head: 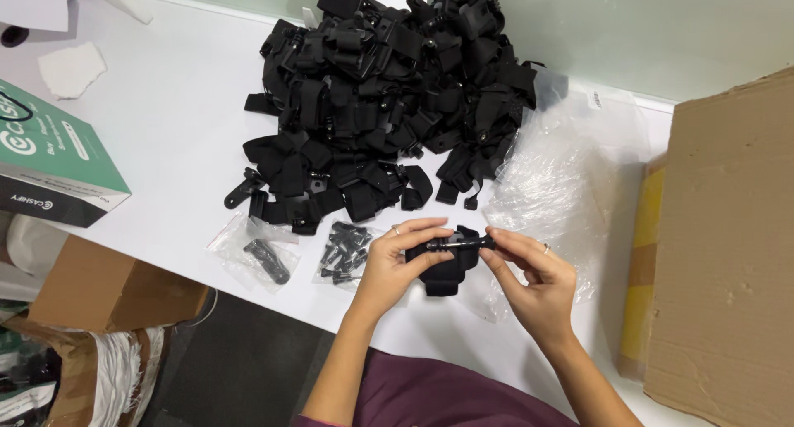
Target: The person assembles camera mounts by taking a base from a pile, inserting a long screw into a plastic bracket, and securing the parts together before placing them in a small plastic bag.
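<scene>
Both hands are on one small black strap mount with a plastic buckle [451,262], held just above the white table [165,121]. The left hand [397,266] grips its left end, fingers curled over the top. The right hand [533,274] pinches a thin black screw [473,243] sticking out of the mount's right side. Just left of the left hand sit two clear plastic bags of black screws [343,252]. Straight beyond both hands is a big heap of black straps [389,88]. Crinkled clear plastic wrap [562,162] lies past the right hand, with a brown cardboard box [728,245] further right.
</scene>
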